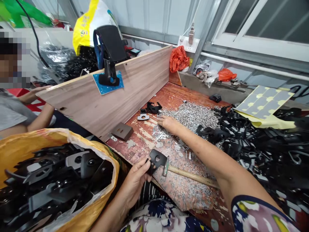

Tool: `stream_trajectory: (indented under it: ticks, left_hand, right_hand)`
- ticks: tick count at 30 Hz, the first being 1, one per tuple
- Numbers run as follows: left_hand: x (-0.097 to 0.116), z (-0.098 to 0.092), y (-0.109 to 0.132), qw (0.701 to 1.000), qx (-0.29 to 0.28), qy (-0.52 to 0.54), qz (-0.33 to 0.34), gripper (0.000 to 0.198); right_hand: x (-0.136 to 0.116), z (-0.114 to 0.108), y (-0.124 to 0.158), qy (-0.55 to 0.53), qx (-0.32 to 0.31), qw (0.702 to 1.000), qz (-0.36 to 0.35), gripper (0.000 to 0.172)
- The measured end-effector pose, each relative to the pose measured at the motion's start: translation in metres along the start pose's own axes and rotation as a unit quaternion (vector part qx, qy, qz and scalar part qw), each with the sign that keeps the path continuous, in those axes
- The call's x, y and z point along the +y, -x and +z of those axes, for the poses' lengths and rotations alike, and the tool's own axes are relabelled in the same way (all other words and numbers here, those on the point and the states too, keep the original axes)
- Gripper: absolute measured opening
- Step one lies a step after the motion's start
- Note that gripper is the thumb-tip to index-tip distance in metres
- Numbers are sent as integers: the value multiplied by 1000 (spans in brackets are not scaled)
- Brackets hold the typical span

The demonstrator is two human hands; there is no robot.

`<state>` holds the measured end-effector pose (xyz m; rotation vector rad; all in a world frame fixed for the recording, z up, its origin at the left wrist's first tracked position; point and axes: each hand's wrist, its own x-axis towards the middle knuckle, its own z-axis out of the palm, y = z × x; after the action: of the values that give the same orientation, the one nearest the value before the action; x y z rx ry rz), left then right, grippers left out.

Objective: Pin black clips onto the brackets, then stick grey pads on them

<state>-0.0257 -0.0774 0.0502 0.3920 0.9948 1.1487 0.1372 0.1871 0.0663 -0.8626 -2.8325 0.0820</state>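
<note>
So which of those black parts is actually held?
The flat black part with a round hole, pinched in the left hand beside the hammer; the rest lie loose.

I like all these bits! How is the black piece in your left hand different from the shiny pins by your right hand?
The black piece is dark, flat and has a round hole; the pins are silvery, thin sticks. The black piece is one part, pinched by the left hand; the pins lie in a heap the right hand touches.

Worn red surface (173, 96): pile of pins (193, 116), centre; hammer (188, 174), near edge; heap of black parts (253, 141), right; metal block (122, 131), left, beside board (120, 93).
</note>
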Motion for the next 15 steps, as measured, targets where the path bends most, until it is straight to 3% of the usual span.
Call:
stream_trajectory:
  ticks: [3,7,10,15]
  left_hand:
    - [-1,-5,2,1000,4,4,14,42]
    - [-2,-5,-2,998,11,-41,52,33]
    - [-3,0,-6,993,15,-78,85,36]
    - [-10,5,-8,992,6,-103,78,39]
  right_hand:
    - [12,14,-5,-13,-1,1000,21,26]
    - [18,10,10,-15,46,996,75,29]
    - [18,0,34,-9,95,989,117,22]
    - [9,-15,93,-63,175,967,171,19]
